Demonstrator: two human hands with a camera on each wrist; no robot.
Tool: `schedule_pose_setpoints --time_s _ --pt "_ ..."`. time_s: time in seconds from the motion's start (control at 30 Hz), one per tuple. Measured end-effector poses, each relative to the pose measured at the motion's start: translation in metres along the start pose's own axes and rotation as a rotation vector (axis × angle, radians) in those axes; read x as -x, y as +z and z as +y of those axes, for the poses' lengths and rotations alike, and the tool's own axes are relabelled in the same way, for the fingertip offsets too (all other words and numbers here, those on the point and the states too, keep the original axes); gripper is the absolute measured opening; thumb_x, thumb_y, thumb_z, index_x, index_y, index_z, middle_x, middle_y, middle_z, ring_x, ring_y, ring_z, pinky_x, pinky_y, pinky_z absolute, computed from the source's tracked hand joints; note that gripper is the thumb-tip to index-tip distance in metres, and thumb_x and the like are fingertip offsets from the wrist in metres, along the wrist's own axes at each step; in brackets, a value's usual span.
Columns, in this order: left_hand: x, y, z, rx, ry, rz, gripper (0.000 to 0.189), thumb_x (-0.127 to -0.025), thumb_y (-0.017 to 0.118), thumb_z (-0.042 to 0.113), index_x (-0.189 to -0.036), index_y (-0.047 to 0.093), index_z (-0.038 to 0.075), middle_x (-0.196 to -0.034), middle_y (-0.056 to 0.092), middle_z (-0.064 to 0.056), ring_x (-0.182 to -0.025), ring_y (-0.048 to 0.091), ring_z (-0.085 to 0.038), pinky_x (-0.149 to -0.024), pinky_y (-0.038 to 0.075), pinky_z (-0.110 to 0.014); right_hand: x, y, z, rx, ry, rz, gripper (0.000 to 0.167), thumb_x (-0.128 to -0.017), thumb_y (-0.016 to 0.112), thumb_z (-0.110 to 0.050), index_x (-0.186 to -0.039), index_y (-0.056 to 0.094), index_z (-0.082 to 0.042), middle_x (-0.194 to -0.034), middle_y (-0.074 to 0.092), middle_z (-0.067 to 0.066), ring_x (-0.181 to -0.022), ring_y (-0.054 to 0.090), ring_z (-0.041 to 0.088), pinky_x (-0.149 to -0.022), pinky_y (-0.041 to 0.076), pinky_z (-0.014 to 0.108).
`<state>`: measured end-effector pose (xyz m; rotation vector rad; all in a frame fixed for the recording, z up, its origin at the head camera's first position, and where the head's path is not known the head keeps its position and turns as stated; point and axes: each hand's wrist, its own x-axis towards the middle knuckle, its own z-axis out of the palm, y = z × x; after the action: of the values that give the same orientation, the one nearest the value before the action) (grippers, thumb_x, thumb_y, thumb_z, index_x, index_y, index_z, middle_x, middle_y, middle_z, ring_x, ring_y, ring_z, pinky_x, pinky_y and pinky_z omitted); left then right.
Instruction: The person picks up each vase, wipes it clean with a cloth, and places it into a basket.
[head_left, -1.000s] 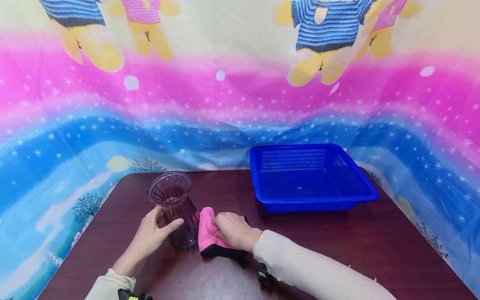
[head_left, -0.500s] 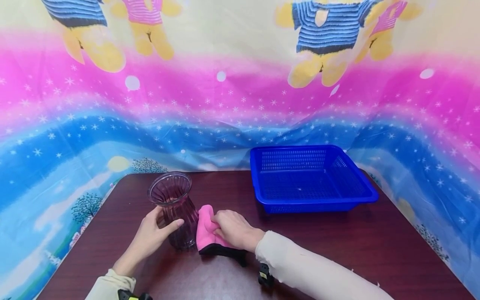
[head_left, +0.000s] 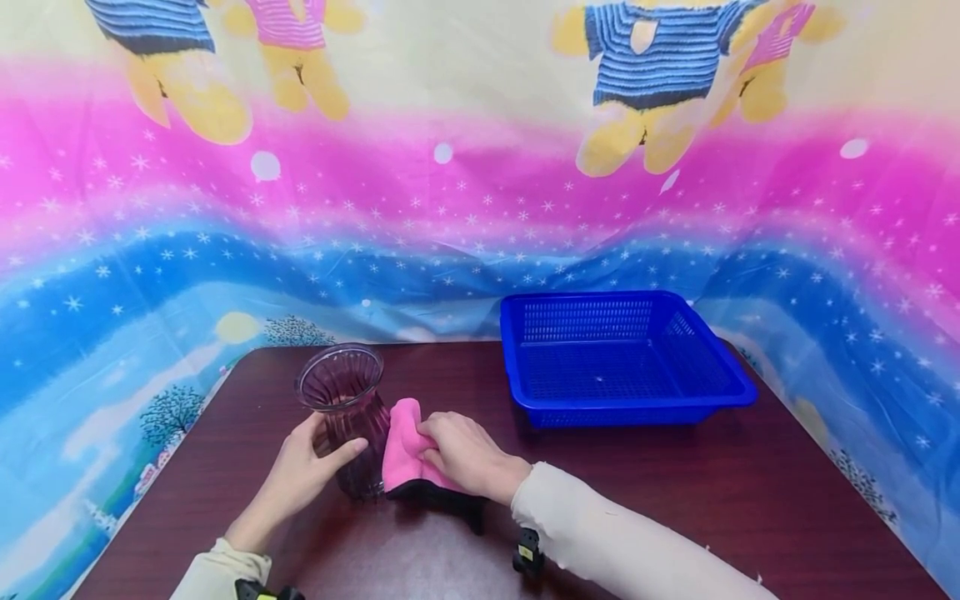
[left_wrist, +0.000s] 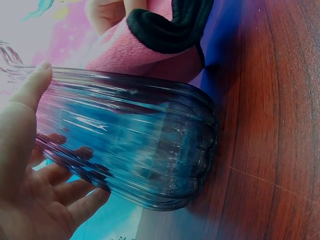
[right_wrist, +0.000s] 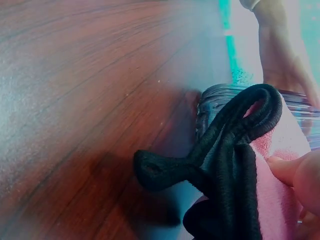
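Note:
A clear, purplish ribbed glass vase (head_left: 362, 467) with a flared rim stands upright on the table. My left hand (head_left: 296, 475) holds it from the left, thumb across the near side and fingers round the far side, as the left wrist view shows. With my right hand (head_left: 472, 454) I pinch a bunched pink cloth (head_left: 402, 450) with black edging. Its left fold lies right at the vase's right side. In the right wrist view the thumb presses into the pink fabric, and loops of the black edging (right_wrist: 230, 165) hide part of the vase.
A blue perforated plastic basket (head_left: 637, 410) sits at the back right of the dark red-brown wooden table (head_left: 675, 500). Behind the table hangs a printed curtain (head_left: 420, 192) with bears and snowflakes. Small black devices (head_left: 528, 552) are strapped at both wrists.
My right hand has moved the pink cloth a little left and upward, up against the vase's side. The left hand and the vase stay where they were.

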<state>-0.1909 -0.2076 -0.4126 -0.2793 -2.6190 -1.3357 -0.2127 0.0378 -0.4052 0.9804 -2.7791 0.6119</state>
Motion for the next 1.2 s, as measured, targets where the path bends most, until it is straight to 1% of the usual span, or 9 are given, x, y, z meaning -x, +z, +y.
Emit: schedule_pose_setpoints --time_s 0.07,0.2,0.37,0.6,0.7,0.83,0.93,1.07,1.2 --pt "0.000 0.000 0.000 0.000 0.000 -0.002 0.058 -0.090 0.077 0.026 -0.138 0.054 0.003 -0.124 0.071 -0.020 -0.111 0.068 -0.013 -0.093 0.057 -0.025 0.000 -0.001 -0.001 -0.004 -0.002 0.007 0.029 -0.090 0.074 -0.015 -0.069 0.054 -0.018 -0.073 0.055 -0.005 -0.068 0.050 0.010 -0.062 0.039 0.022" --pt "0.001 -0.001 0.000 -0.002 -0.005 -0.006 0.059 -0.091 0.077 0.027 -0.139 0.053 0.003 -0.125 0.071 -0.020 -0.112 0.069 -0.018 -0.092 0.057 -0.024 0.000 -0.004 -0.003 -0.002 -0.009 0.024 0.029 -0.090 0.075 -0.016 -0.070 0.054 -0.018 -0.075 0.056 -0.005 -0.070 0.051 0.011 -0.063 0.040 0.023" --pt "0.001 -0.001 0.001 -0.003 -0.009 -0.006 0.058 -0.091 0.077 0.027 -0.139 0.053 0.003 -0.124 0.071 -0.020 -0.111 0.069 -0.019 -0.091 0.056 -0.023 -0.001 -0.008 -0.006 -0.001 -0.018 0.047 0.024 -0.091 0.075 -0.018 -0.074 0.057 -0.017 -0.079 0.061 -0.004 -0.074 0.056 0.013 -0.065 0.044 0.026" --pt "0.002 -0.001 0.002 -0.011 -0.003 -0.007 0.059 -0.092 0.076 0.027 -0.139 0.052 0.002 -0.125 0.070 -0.021 -0.115 0.069 -0.030 -0.093 0.058 -0.028 -0.002 -0.013 -0.010 -0.008 -0.020 0.065 0.018 -0.092 0.075 -0.019 -0.079 0.062 -0.016 -0.087 0.067 -0.002 -0.080 0.060 0.015 -0.069 0.048 0.027" --pt "0.002 -0.001 0.002 -0.017 -0.001 -0.005 0.059 -0.092 0.075 0.027 -0.140 0.052 0.002 -0.125 0.070 -0.021 -0.116 0.068 -0.031 -0.093 0.057 -0.028 -0.003 -0.015 -0.012 -0.012 -0.019 0.073 0.017 -0.092 0.074 -0.019 -0.080 0.062 -0.016 -0.088 0.068 -0.002 -0.080 0.060 0.015 -0.070 0.048 0.027" --pt "0.002 -0.001 0.001 -0.028 -0.002 -0.003 0.059 -0.091 0.076 0.028 -0.139 0.053 0.003 -0.125 0.071 -0.020 -0.114 0.068 -0.025 -0.092 0.056 -0.025 -0.004 -0.020 -0.015 -0.021 -0.021 0.085 0.010 -0.092 0.074 -0.019 -0.086 0.066 -0.016 -0.092 0.069 -0.001 -0.084 0.061 0.015 -0.075 0.051 0.027" --pt "0.002 -0.001 0.001 -0.026 -0.003 -0.007 0.059 -0.091 0.076 0.028 -0.138 0.053 0.002 -0.124 0.071 -0.020 -0.113 0.069 -0.024 -0.091 0.056 -0.023 -0.005 -0.024 -0.017 -0.033 -0.019 0.094 0.005 -0.093 0.073 -0.020 -0.094 0.070 -0.016 -0.098 0.072 -0.001 -0.089 0.063 0.016 -0.080 0.053 0.029" --pt "0.001 -0.001 0.000 -0.017 -0.001 -0.010 0.058 -0.091 0.076 0.026 -0.138 0.052 0.001 -0.124 0.070 -0.021 -0.114 0.069 -0.029 -0.091 0.055 -0.020 -0.006 -0.028 -0.021 -0.050 -0.027 0.120 0.010 -0.094 0.073 -0.021 -0.102 0.072 -0.014 -0.104 0.073 0.000 -0.096 0.066 0.017 -0.086 0.055 0.031" --pt "0.000 -0.002 -0.001 -0.014 0.003 -0.012 0.058 -0.092 0.075 0.025 -0.138 0.052 0.000 -0.125 0.069 -0.023 -0.116 0.068 -0.034 -0.092 0.056 -0.023 -0.007 -0.032 -0.024 -0.069 -0.044 0.151 0.010 -0.094 0.073 -0.019 -0.102 0.071 -0.014 -0.105 0.073 0.000 -0.097 0.066 0.017 -0.087 0.054 0.032"
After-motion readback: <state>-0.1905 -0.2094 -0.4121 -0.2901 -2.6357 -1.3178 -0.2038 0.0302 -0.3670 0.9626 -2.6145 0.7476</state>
